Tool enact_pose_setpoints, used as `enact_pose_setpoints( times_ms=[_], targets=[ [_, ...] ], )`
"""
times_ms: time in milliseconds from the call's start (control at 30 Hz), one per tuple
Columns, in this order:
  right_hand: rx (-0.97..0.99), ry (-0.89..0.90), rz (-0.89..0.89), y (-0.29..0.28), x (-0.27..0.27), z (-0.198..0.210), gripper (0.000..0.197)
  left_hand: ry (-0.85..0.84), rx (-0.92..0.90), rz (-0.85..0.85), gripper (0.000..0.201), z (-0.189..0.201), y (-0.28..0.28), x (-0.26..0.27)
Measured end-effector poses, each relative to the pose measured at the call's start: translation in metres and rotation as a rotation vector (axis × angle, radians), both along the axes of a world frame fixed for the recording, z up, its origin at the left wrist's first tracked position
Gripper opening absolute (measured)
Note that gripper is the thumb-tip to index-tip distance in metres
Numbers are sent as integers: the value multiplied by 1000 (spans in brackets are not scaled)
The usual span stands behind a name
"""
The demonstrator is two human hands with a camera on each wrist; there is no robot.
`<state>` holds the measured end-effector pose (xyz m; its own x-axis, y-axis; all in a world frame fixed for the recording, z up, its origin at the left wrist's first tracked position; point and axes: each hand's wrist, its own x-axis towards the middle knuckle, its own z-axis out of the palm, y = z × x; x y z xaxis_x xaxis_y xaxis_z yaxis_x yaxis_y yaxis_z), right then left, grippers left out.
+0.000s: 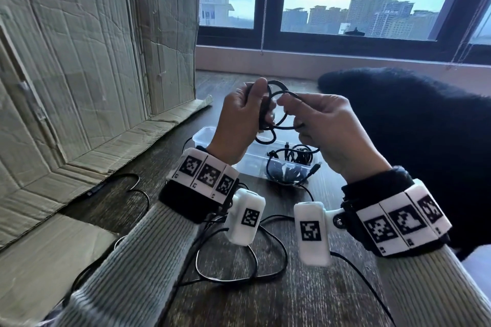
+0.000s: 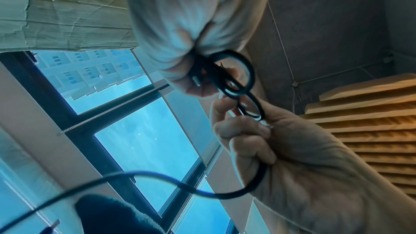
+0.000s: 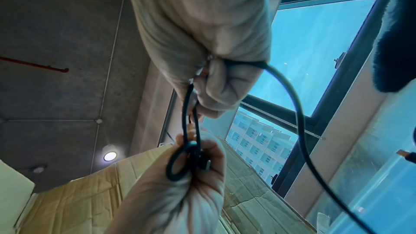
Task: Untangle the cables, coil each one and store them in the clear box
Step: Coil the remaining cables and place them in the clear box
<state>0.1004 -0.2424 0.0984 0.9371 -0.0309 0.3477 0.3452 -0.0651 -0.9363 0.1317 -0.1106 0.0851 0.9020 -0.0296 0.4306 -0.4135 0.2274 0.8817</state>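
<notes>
Both hands hold one black cable (image 1: 281, 83) in the air above the clear box (image 1: 204, 131). My left hand (image 1: 239, 114) grips a small coil of it, with a metal plug (image 2: 195, 81) poking out beside the fingers. My right hand (image 1: 326, 127) pinches the strand that leaves the coil. In the right wrist view the coil (image 3: 171, 166) sits in the left hand (image 3: 191, 184) and the free tail (image 3: 299, 113) curves down from the right hand (image 3: 213, 33). The tail's plug (image 1: 314, 168) hangs at the box's near edge. Several coiled black cables (image 1: 287, 167) lie in the box.
Loose black cables (image 1: 252, 273) sprawl over the wooden table (image 1: 305, 305) under my wrists. Flattened cardboard (image 1: 79, 61) leans along the left side. A dark fluffy item (image 1: 411, 127) fills the right side. A window stands behind the table.
</notes>
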Motion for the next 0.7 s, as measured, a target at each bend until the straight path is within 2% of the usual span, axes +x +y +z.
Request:
enact_pose_setpoints(
  times_ms=[67, 233, 333, 433, 567, 633, 700],
  targets=[
    [-16, -38, -15, 1, 0, -1, 8, 30, -19, -42, 25, 1, 0, -1],
    [-81, -183, -152, -4, 5, 1, 21, 9, 125, -92, 30, 5, 1, -4],
    [-101, -173, -136, -8, 5, 2, 20, 37, 151, -173, 37, 9, 5, -7],
    [-92, -139, -21, -2, 1, 1, 17, -4, 206, -103, 42, 9, 6, -5],
    [-64, -188, -104, 5, 3, -2, 17, 27, 137, -75, 46, 6, -1, -8],
    [-73, -185, -127, 3, 4, -1, 17, -9, 193, -133, 54, 5, -2, -11],
    [-66, -160, -128, -3, 3, 1, 16, -53, 262, -215, 47, 3, 0, -10]
  ],
)
